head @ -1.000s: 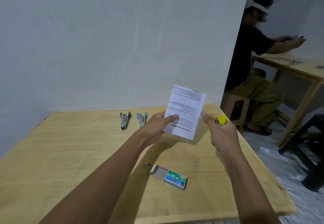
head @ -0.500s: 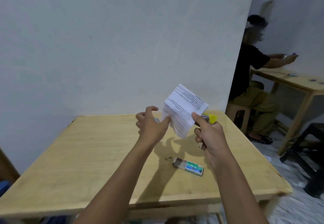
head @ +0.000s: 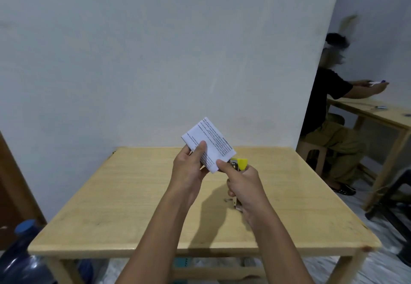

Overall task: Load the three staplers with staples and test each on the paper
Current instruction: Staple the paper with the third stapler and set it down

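Observation:
My left hand (head: 189, 168) pinches a folded printed paper (head: 210, 144) and holds it tilted above the wooden table (head: 124, 194). My right hand (head: 243, 186) grips a yellow stapler (head: 239, 164), thumb pressed on the paper's lower corner, the stapler's jaw right at that corner. The stapler's metal rear end (head: 236, 203) pokes out under my fist. The two other staplers and the staple box are hidden behind my hands and arms.
A white wall stands right behind the table. A blue water jug (head: 20, 259) sits on the floor at the left. At the right, a person in a black shirt (head: 327, 103) sits at a second wooden table (head: 378, 114), with a dark stool (head: 398, 197) nearby.
The view has pulled back and shifted right. I turned the paper further to the left and brought its lower corner down to the stapler. The staple box and other staplers went out of sight.

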